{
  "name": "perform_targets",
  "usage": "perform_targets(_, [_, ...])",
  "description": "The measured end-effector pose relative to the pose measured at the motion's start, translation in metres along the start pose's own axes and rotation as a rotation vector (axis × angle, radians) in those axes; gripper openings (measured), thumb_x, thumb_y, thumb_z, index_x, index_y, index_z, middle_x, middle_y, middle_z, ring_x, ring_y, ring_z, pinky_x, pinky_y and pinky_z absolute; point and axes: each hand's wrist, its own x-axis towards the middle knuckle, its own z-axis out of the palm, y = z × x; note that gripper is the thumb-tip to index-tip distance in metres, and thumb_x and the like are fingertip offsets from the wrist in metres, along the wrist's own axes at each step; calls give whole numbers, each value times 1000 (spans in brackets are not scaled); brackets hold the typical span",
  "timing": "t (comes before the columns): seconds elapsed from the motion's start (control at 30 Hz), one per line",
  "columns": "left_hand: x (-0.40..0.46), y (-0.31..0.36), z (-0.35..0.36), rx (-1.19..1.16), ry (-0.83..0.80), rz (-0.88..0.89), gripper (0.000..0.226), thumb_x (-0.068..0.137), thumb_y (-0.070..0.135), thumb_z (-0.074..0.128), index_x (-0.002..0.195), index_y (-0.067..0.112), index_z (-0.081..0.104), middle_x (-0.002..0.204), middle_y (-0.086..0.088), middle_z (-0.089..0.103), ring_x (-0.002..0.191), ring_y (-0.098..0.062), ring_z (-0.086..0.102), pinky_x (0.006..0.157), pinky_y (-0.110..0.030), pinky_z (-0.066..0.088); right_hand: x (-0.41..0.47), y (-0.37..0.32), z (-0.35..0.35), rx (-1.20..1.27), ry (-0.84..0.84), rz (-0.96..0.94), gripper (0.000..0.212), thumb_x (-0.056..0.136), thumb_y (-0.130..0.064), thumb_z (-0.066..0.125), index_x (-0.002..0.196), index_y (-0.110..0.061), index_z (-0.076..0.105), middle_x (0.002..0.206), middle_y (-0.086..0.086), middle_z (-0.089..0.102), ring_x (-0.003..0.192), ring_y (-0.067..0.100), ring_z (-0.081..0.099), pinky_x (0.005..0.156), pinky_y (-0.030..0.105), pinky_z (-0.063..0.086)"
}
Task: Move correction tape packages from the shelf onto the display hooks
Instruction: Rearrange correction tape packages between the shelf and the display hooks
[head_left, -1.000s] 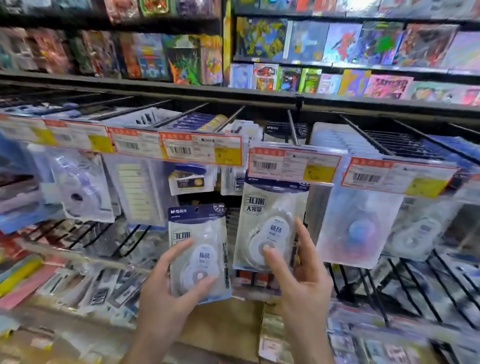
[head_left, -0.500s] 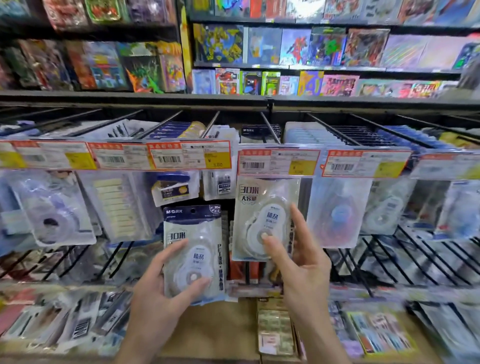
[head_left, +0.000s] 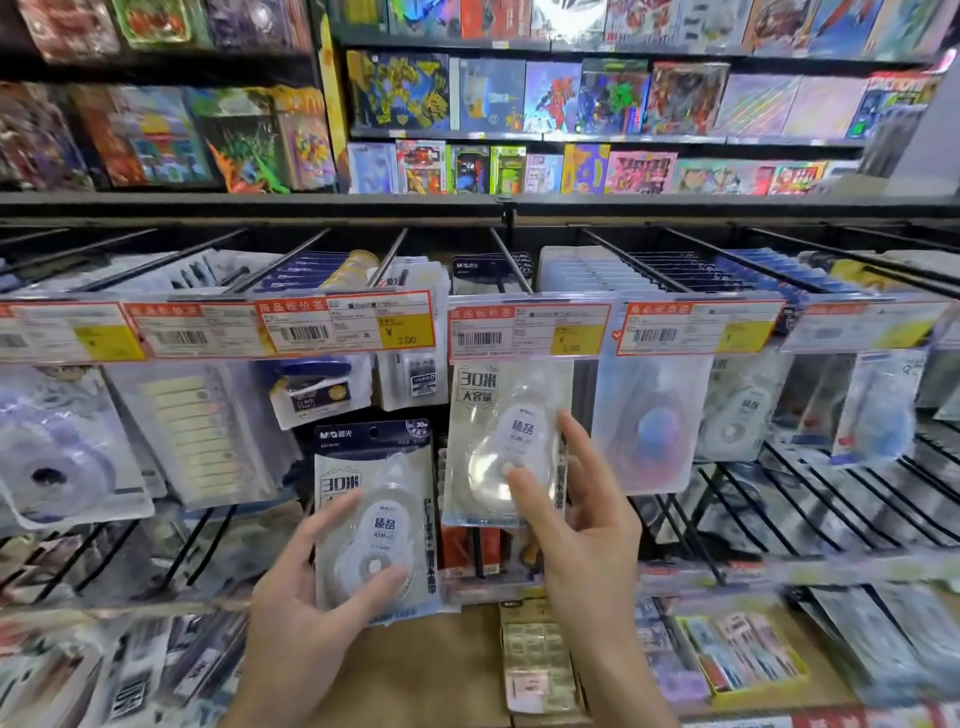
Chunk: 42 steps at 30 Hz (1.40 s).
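Compared with half a second ago, very little changes: both hands stay at almost the same places in the lower middle of the frame, and the view only shifts a little. The left hand (head_left: 306, 613) keeps its grasp on a correction tape package (head_left: 375, 514) with a dark blue header, thumb on the front of the blister and the other fingers behind the left edge; the package is upright, free of any hook, just below the row of price tags (head_left: 345, 325). The right hand (head_left: 582, 514) holds a second correction tape package (head_left: 506, 441) at centre, thumb pressing the clear blister, fingers spread along its right edge. The top of this package is hidden behind a price tag, so whether it hangs on the display hook (head_left: 511, 270) I cannot tell.
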Motion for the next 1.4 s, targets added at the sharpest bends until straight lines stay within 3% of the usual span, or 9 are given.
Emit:
perform_targets(0.13, [2,-2,1,-17,12,-15,71,62,4,85,98,63,66,110,38,65,103,18,60,78,2,44,11,15,13,-19,91,-13,47,83,-29,81,120,-50,61,116,-2,70,106,26,66,95,56,53])
perform_targets(0.27, [4,-8,-1,-63,20,-24,66,61,0,83,106,47,70,113,28,68,106,8,64,80,-6,50,24,27,29,35,179,-7,41,82,-23,82,115,-39,65,112,-11,68,113,14,64,98,52,52])
perform_targets(0.4, [6,-11,-4,-79,28,-60,65,59,5,83,118,29,68,119,18,69,107,-3,67,86,-32,59,32,30,39,48,211,-38,39,87,-15,77,121,-25,63,115,-13,68,113,2,61,99,28,51])
perform_targets(0.5, [7,-10,-4,-69,18,-50,64,60,2,83,116,30,66,119,22,68,108,0,66,83,-17,56,36,28,45,64,190,-27,40,92,-7,70,127,-21,58,122,-3,65,105,-6,63,80,8,49])
perform_targets(0.63, [10,-10,-3,-63,0,-73,65,65,-10,80,117,26,66,113,22,70,100,-2,69,77,-20,59,46,32,49,73,145,-15,44,96,2,59,137,-12,52,129,-6,56,91,-27,56,72,-3,42])
perform_targets(0.97, [17,-11,-2,-49,-10,-20,66,61,8,82,124,23,65,117,14,71,103,-8,70,82,-21,58,93,72,65,45,149,0,44,99,-18,62,140,-30,50,130,-18,50,106,-31,43,77,-5,38])
perform_targets(1.17, [21,-9,-13,-18,-20,-30,68,62,12,85,125,28,65,120,12,70,111,-13,68,91,-36,57,119,93,73,-46,149,-7,45,101,-26,59,144,-27,47,134,-12,50,121,-4,48,81,-4,38])
perform_targets(1.27, [21,-9,-18,6,-18,-17,66,62,25,95,120,40,67,123,16,69,117,-11,65,99,-43,53,129,103,75,-95,146,-17,50,100,-32,60,148,-30,44,143,-9,50,135,9,43,99,9,39])
perform_targets(1.4, [19,-10,-22,-7,-20,-23,67,57,43,88,120,47,65,126,11,68,119,-16,64,98,-48,52,134,104,77,-117,154,-19,53,101,-29,59,151,-28,41,132,-17,50,121,-11,45,93,0,31])
